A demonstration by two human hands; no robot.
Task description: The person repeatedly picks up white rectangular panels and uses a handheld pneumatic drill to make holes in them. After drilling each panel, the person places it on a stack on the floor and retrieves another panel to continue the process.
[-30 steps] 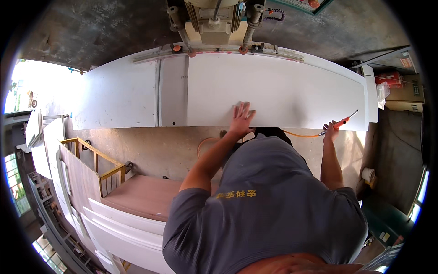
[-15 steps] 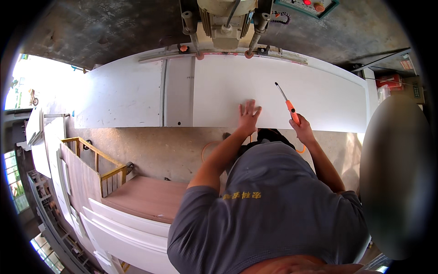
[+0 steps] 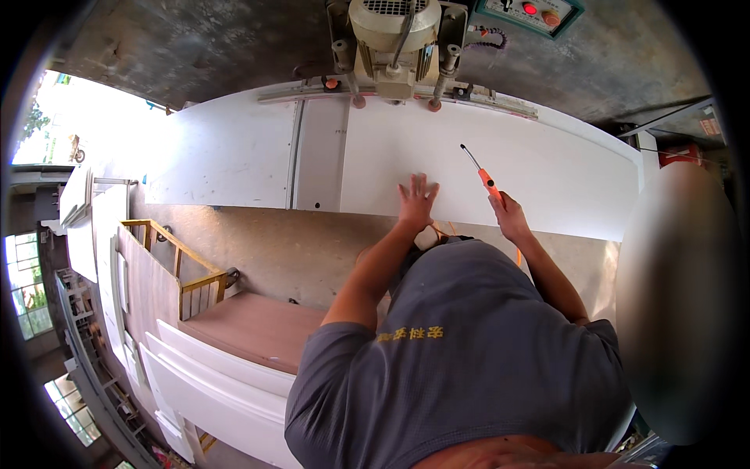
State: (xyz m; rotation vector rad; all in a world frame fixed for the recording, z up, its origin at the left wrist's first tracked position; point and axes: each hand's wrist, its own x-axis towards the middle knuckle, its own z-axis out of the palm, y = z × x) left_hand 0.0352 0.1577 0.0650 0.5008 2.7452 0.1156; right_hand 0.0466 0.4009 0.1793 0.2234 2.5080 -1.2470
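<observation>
A long white panel (image 3: 547,164) lies flat on the machine's bed in front of me. My left hand (image 3: 418,200) rests on it near the front edge, fingers spread and palm down. In my right hand (image 3: 512,217) is an air blow gun (image 3: 487,181) with an orange handle, a black button and a thin metal nozzle. The nozzle points up and left over the panel, its dark tip apart from the machine. An orange hose shows below the right hand; where it joins the gun is hidden.
A motor unit (image 3: 394,35) with two round posts stands over the panel's far edge. Beyond it is a control box (image 3: 531,12) with red buttons. At lower left are a yellow-railed cart (image 3: 195,281) and stacked white boards (image 3: 211,391). A blurred dark shape (image 3: 680,305) blocks the right.
Both hands have shifted slightly left along the panel, the air blow gun moving with the right hand. The view has tilted, showing more of the motor and control box.
</observation>
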